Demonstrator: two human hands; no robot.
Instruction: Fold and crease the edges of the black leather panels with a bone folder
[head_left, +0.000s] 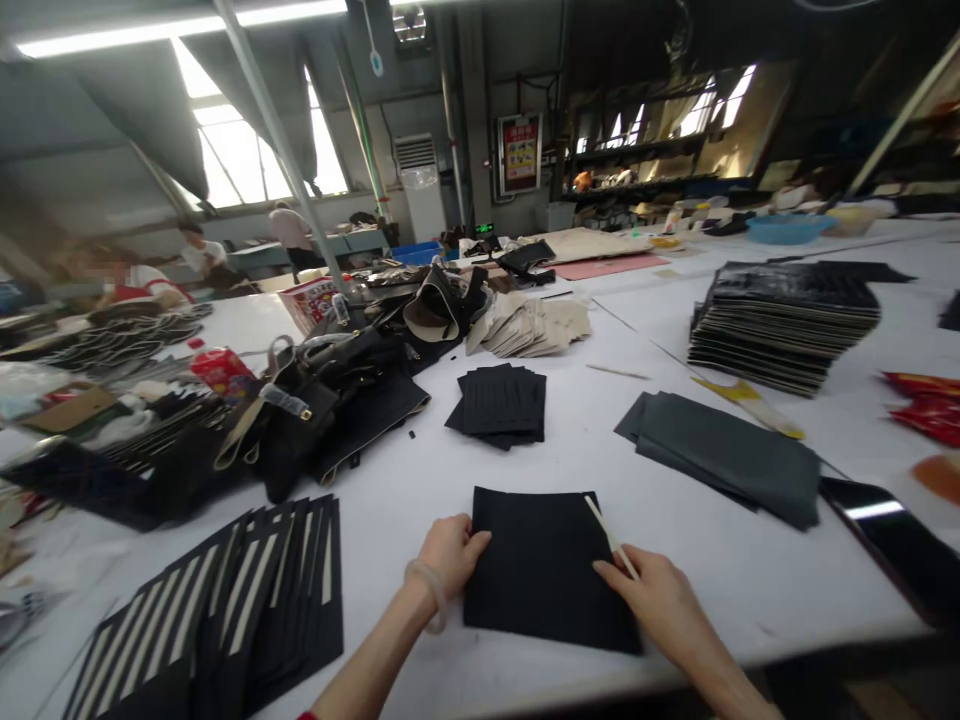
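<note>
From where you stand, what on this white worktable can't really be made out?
- Head view, flat black fabric piece: the part beneath the left hand and right hand is covered by them.
- Thin white stick: its lower end is hidden in the right hand.
- Fanned black pieces with pale strips: cut off by the bottom edge.
- Glossy black sheet: cut off at the right edge.
- Red packet: print blurred.

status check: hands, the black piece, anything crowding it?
Left hand flat on black piece's left edge. Right hand on its right side, pinching thin white stick. Fanned striped black pieces lie left, apart from it.
</note>
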